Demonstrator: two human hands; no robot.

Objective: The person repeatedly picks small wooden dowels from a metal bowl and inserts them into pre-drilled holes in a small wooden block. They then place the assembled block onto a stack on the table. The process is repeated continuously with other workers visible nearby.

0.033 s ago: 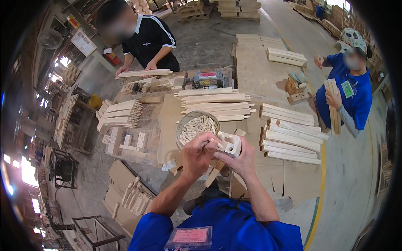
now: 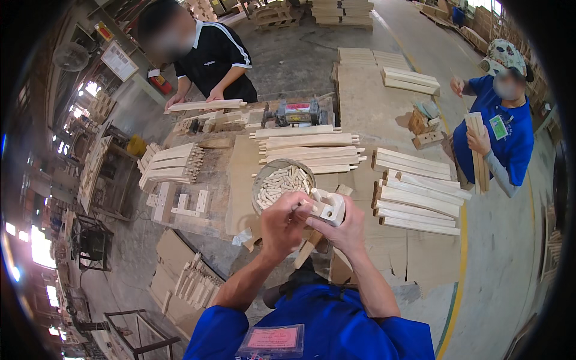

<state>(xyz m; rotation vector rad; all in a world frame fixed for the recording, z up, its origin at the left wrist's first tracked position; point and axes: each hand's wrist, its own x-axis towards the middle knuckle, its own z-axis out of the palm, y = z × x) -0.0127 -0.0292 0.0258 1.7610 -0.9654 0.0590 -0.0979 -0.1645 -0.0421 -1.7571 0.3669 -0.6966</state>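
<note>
In front of my body, my right hand (image 2: 349, 233) grips a pale wooden block (image 2: 329, 211) with a round hole in its face. A short wooden dowel (image 2: 315, 194) stands up from the block's far side. My left hand (image 2: 282, 227) is closed at the block's left end, pinching what looks like another dowel, mostly hidden by the fingers. Just beyond my left hand sits a round tub (image 2: 255, 195) with many loose wooden dowels (image 2: 285, 183) inside.
Tenoned wooden slats (image 2: 309, 142) lie behind the tub, beside a motor (image 2: 298, 113). More slats (image 2: 417, 198) lie at right; a bundle (image 2: 173, 162) lies at left. One co-worker (image 2: 219, 60) handles a slat at far left; another (image 2: 501, 120) holds wood pieces at right.
</note>
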